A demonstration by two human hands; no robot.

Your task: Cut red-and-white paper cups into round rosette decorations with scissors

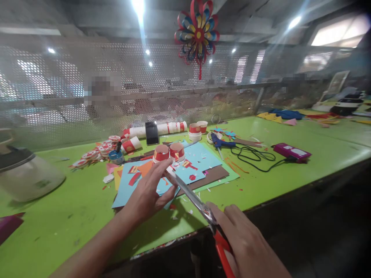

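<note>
My right hand point(243, 239) is wrapped around the red handles of a pair of scissors point(191, 195), whose long metal blades point up and left over the paper. The blades look closed or nearly so. My left hand point(147, 189) is by the blade tips, its thumb apart from the fingers; any small scrap at its fingertips is too unclear to make out. Just beyond the fingers, two short red-and-white paper cup pieces point(177, 151) stand side by side on light-blue paper sheets point(165, 187). Red and orange paper cutouts point(189, 165) are scattered over the sheets.
A blue glue gun point(222, 142) lies at right, near its black cord and a purple box point(292, 152). Behind are stacked cups point(155, 128) and a phone point(152, 133). A small blue jar point(116, 156) and a large pale container point(29, 173) stand left. The green table's front edge is close.
</note>
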